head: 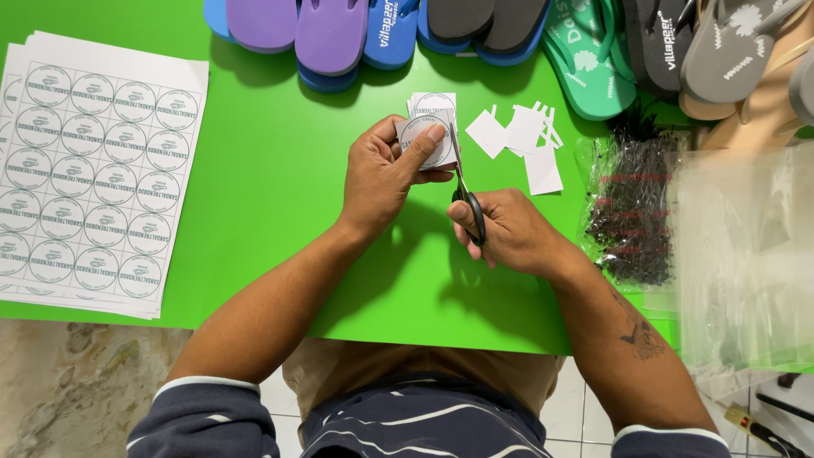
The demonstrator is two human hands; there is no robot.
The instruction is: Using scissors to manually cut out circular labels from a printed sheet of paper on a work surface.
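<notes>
Above the green table (280, 170), the left hand (381, 178) has its grip clamped on a round paper label (421, 136); at three o'clock, the right hand (507, 231) grips black scissors (465, 191), blades touching the label's edge.

**A small sandal workshop**

Rubber flip-flops (475, 34) in many colours line the far edge of a bright green worktable (280, 170). Stacked sheets of round printed labels (89, 170), a bag of black plastic ties (632, 212) and clear bags (746, 254) suggest packing work.
</notes>
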